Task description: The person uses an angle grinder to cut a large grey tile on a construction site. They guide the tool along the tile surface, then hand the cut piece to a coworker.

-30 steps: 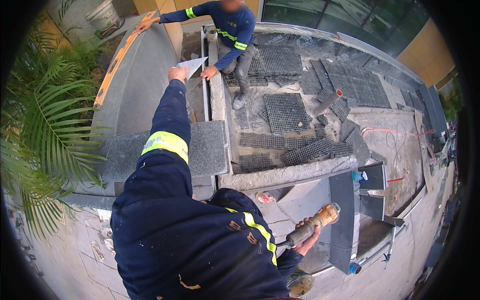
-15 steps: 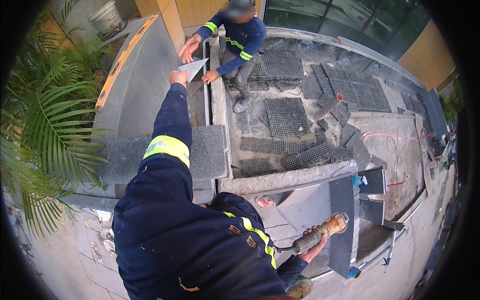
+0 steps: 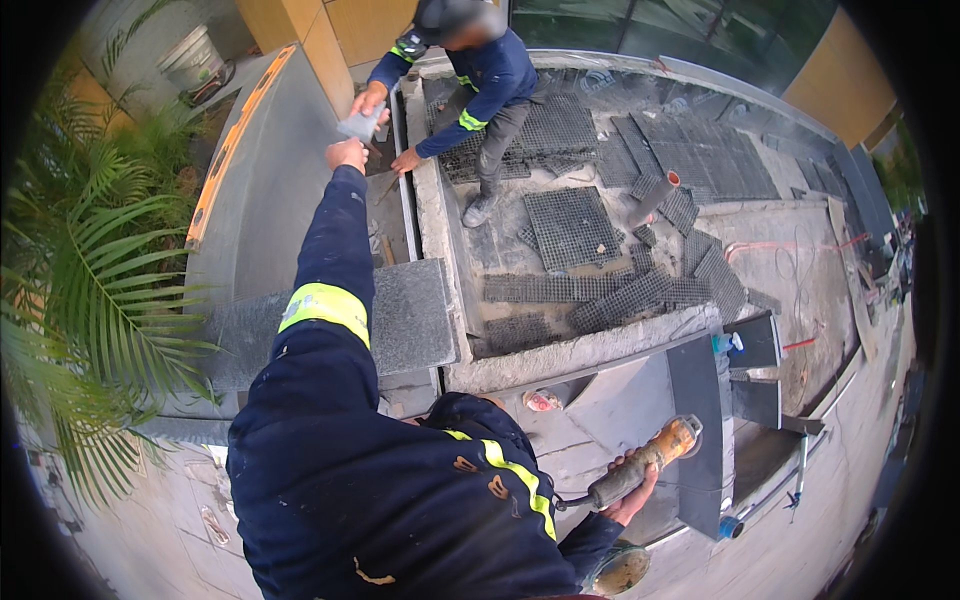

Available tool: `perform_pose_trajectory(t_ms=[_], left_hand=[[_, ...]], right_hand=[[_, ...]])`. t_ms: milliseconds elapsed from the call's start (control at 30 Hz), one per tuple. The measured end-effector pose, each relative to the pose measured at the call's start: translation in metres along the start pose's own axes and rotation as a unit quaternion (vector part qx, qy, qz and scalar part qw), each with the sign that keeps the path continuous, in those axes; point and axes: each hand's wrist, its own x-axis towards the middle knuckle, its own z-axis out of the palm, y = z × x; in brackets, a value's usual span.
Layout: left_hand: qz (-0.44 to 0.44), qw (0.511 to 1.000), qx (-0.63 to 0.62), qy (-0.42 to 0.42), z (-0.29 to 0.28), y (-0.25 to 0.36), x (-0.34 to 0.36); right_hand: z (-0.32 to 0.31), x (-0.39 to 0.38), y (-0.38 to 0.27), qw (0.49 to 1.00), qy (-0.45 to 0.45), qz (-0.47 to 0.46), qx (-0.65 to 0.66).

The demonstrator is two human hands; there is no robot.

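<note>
My left hand, at the end of my outstretched arm, is closed at the near end of a small grey stone piece. A co-worker's hand touches the far side of the same piece, so both of us appear to have hold of it. The co-worker's other hand rests on the ledge beside the narrow channel. Low on the right, my right hand is wrapped round the body of an orange and grey angle grinder. Its cord runs back toward my sleeve, and its head points up and right.
A granite slab lies below my left arm. An orange spirit level runs along the dark panel's edge. Black plastic grids and an upright pipe occupy the bed. Palm leaves crowd the left. Dark panels stand beside the grinder.
The co-worker's raised hand has come onto the stone piece, which has turned and shifted slightly left and up. My right hand still holds the grinder.
</note>
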Motion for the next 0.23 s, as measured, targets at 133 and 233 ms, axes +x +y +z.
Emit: perform_pose_trajectory(t_ms=[133,233], left_hand=[[0.012,0.991,-0.087,-0.105,0.05,0.057,-0.087],[0.03,0.909,-0.099,-0.405,0.1,0.062,-0.16]], right_hand=[[-0.009,-0.012,0.002,0.999,0.04,-0.001,0.0],[-0.032,-0.014,-0.004,0.995,0.097,0.024,0.001]])
